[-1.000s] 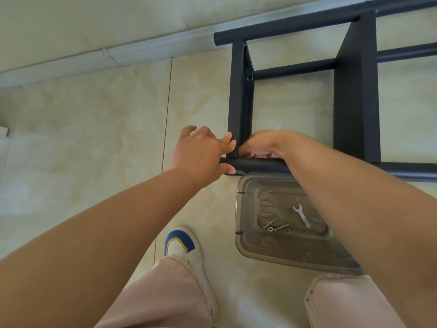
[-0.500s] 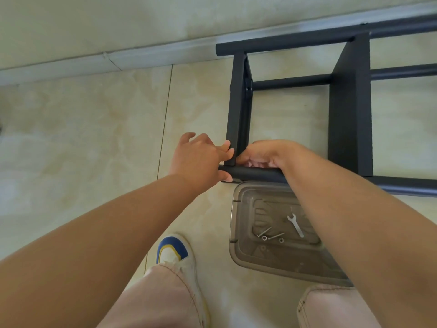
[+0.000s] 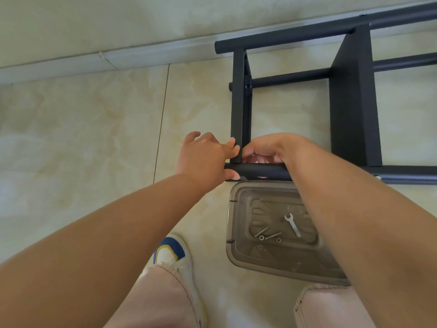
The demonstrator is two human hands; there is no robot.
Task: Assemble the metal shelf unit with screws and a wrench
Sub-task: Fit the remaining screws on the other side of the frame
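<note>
The black metal shelf frame looks partly joined. Both hands work its near corner: left hand grips the black round rail, right hand curls there, contents hidden. Below them, a flat silver wrench and two silver screws lie unused in a clear plastic tub.

Shelf frame cut off right; tray part-hidden by arm.

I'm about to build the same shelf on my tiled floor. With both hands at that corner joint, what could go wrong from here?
1. The left hand and right hand sit right at the corner where the upright meets the tube; fingers might get pinched.
2. The frame lies on the tiles, so a slip may scratch them.
3. The wrench and screws lie in the tray beside the knee; a nudge may scatter them.
</note>
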